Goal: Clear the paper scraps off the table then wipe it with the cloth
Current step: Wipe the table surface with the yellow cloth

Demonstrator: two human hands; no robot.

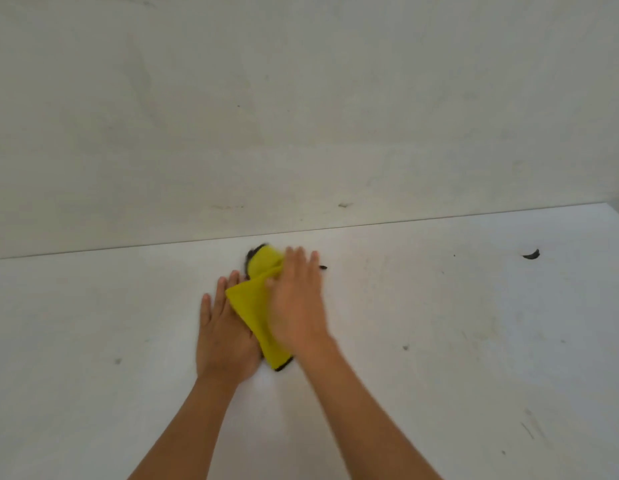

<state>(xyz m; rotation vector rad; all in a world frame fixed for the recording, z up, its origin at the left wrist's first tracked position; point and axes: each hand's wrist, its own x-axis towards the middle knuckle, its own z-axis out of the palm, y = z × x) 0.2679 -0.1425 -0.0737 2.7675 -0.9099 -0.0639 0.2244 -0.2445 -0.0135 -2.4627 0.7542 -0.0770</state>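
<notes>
White table, pale wall; left hand, right hand: grip spread, touching cloth.

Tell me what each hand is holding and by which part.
Nothing is plainly gripped. The right hand, fingers straight, presses flat on the right side of the yellow cloth; the left hand lies flat against its left edge on the table.

Yellow cloth (crumpled), dark scrap far rt

White, scuffed table with a yellow cloth at mid-surface and 1 dark scrap toward its far right.
</notes>
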